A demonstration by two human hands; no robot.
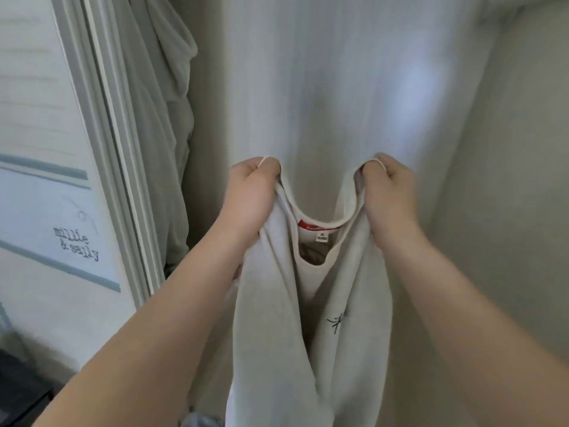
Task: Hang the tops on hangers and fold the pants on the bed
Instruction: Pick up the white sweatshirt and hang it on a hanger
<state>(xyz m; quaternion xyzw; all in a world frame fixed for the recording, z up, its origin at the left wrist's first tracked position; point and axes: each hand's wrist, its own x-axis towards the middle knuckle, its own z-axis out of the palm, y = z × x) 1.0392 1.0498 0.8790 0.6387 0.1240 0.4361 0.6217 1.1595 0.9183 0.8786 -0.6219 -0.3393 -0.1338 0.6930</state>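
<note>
Left hand [251, 192]: we grip the top [308, 303] at its neckline.
Right hand [389, 192]: grips likewise, spreading it for a hanger.

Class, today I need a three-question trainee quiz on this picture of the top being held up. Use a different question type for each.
1. True or false: the left hand and the right hand both grip the top at its neck opening.
2. What colour is the label inside the neck? A red, B blue, C green.
3. Fill in: the panel at the left reads "millie & ___".
Key: 1 true; 2 A; 3 sally.
</note>
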